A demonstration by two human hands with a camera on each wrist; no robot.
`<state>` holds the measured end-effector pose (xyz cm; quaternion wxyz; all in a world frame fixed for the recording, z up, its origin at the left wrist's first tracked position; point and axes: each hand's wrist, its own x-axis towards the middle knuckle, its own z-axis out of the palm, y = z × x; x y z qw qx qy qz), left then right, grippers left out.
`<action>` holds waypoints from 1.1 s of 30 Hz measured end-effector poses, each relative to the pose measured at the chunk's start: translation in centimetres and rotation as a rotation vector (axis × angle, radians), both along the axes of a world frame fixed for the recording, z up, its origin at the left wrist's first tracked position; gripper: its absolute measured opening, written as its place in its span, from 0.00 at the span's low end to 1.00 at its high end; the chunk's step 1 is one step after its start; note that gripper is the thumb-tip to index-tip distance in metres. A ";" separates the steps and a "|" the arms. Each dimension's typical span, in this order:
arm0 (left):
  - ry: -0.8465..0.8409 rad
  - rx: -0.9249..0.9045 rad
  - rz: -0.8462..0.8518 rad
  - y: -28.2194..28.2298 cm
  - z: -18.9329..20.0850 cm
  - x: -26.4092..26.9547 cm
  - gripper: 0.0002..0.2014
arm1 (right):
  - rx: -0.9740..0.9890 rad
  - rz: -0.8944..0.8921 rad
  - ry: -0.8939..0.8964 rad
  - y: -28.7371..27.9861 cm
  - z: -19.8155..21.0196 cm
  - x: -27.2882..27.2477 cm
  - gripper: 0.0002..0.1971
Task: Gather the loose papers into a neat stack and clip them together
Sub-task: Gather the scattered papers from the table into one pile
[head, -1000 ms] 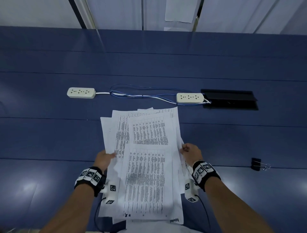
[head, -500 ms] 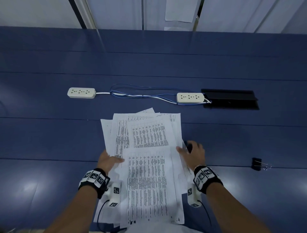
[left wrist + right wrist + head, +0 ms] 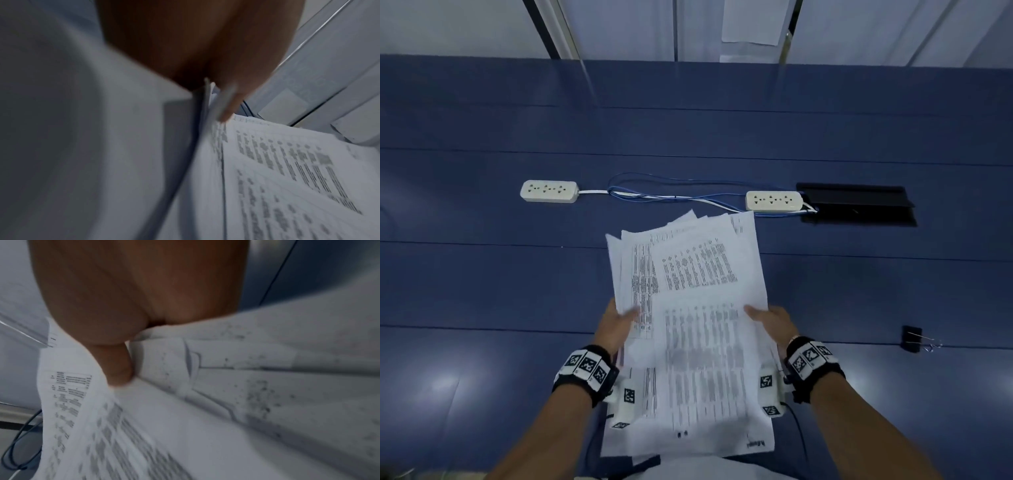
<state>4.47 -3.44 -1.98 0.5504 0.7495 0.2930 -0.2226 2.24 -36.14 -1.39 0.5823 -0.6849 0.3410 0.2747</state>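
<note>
A loose, uneven bundle of printed white papers [image 3: 695, 308] is lifted off the blue table, its far end tilted up. My left hand [image 3: 619, 325] grips its left edge with the thumb on top; in the left wrist view the papers [image 3: 287, 178] run under that thumb [image 3: 228, 110]. My right hand [image 3: 770, 320] grips the right edge, and the right wrist view shows its thumb [image 3: 119, 368] pressed on the sheets [image 3: 226, 402]. A black binder clip [image 3: 912, 338] lies on the table to the right, apart from both hands.
Two white power strips [image 3: 549, 191] [image 3: 774, 200] joined by blue and white cables [image 3: 674, 195] lie beyond the papers. A black cable hatch [image 3: 856, 207] is set into the table [image 3: 482, 291] at the right. White panels stand past the far edge.
The papers lay flat while both hands pushed at their sides; now both hands grip the edges and have raised the bundle, its far end tipped upward and rightward.
</note>
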 end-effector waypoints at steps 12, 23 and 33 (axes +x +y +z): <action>0.037 0.009 0.032 -0.2 0.1 1.7 0.15 | -0.165 0.127 0.104 -0.6 -0.7 1.0 0.50; 0.281 -0.485 0.127 -0.4 2.8 0.4 0.30 | -0.088 0.118 0.124 -1.4 -0.2 1.5 0.65; 0.359 -0.178 -0.058 -2.1 0.6 -2.7 0.44 | 0.092 0.281 0.219 -0.5 1.5 -0.9 0.45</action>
